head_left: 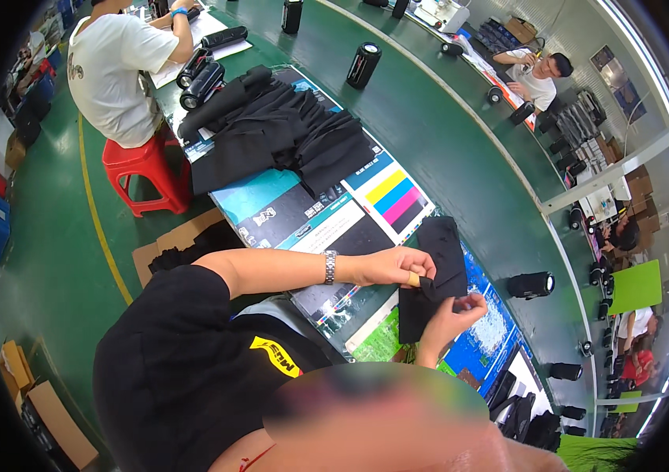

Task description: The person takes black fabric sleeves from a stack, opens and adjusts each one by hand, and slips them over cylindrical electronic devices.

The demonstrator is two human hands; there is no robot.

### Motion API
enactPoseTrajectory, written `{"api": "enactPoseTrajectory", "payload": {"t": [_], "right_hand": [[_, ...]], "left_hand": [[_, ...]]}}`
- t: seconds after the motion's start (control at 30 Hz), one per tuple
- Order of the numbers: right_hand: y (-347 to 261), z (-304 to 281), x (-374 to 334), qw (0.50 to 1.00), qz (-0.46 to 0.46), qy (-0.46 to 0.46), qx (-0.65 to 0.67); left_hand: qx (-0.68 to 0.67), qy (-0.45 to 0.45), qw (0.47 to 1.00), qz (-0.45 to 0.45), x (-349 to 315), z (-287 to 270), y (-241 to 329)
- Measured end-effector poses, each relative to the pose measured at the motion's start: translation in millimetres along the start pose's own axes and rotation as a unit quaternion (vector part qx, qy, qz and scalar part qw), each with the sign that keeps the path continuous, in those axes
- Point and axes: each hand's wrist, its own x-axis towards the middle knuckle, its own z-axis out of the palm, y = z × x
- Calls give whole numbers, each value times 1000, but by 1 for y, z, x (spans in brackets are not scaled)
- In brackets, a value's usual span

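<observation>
A piece of black cloth [444, 250] lies over the printed sheets on the table in front of me. My left hand [399, 266] comes in from the left and pinches a small fold of that cloth between thumb and fingers; a tan wrap covers part of one digit. Close by on the right, my right hand [453, 318] rests at the cloth's edge with its fingers curled. Whatever it grips, if anything, is too small to make out. A metal-band watch [330, 267] circles my left wrist.
Beyond my hands, a heap of black cloth pieces [275, 130] covers the table. Black cylindrical speakers [364, 65] stand on the green conveyor belt [429, 118] alongside. A co-worker [118, 71] sits on a red stool [142, 169] at the far left. Cardboard [181, 236] lies beside the table.
</observation>
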Motion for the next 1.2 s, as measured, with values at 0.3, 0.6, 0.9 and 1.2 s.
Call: {"api": "enactPoseTrajectory", "payload": {"t": [0.3,0.6,0.9,1.2], "right_hand": [[-20,-3,8,790,307,-190,495],[3,-19,-6,768,319,-384,401],[-9,-19,1,711,287,-288,573],[-6,-27,0,689,281,-484,460]], "left_hand": [[42,114,992,14,-2,0,-15],[-121,113,986,-34,-1,-19,-12],[-92,-122,975,-159,-9,-11,10],[-60,-238,967,-71,-20,-16,3]]}}
